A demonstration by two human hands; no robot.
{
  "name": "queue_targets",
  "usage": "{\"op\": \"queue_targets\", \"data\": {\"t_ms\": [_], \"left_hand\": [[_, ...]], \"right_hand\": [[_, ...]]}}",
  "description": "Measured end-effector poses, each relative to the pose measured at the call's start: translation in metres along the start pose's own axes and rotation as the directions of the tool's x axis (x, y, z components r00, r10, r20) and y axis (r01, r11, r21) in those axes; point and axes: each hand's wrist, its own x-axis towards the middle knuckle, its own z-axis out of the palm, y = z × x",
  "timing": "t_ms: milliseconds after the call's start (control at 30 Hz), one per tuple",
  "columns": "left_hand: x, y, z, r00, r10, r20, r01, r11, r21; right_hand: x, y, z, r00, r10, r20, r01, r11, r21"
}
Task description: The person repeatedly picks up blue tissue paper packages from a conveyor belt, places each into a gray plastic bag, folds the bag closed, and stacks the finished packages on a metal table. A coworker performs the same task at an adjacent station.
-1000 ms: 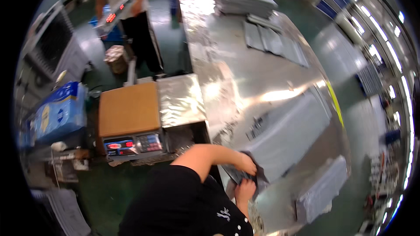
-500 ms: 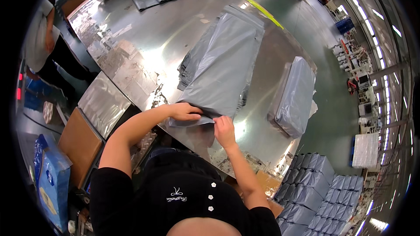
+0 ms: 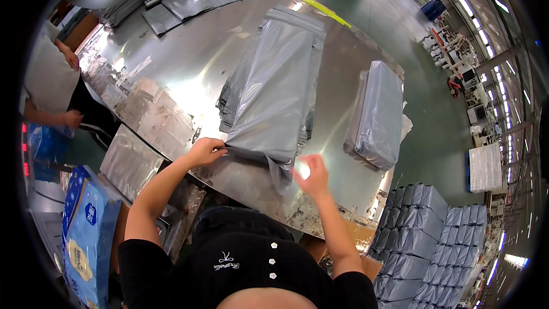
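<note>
Now left hand (image 3: 205, 151) pinches grey bag stack (image 3: 273, 88) — right hand (image 3: 311, 173) blurred, prob. spread.

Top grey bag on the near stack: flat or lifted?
Mostly flat. The top bag lies spread along the stack; only its near edge is pinched up by the left hand.

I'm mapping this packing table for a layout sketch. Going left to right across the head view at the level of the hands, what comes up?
Blue printed package → left hand → near end of the grey mailer-bag stack → right hand → wrapped grey bundle → stacked grey parcels on the floor.
</note>
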Motion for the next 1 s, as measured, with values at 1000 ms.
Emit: {"op": "queue_targets", "data": {"t_ms": [1000], "left_hand": [[0.083, -0.022, 0.109, 0.680, -0.733, -0.029, -0.145, -0.095, -0.985]], "right_hand": [[0.045, 0.076, 0.134, 0.568, 0.570, 0.594, -0.517, -0.315, 0.796]]}}
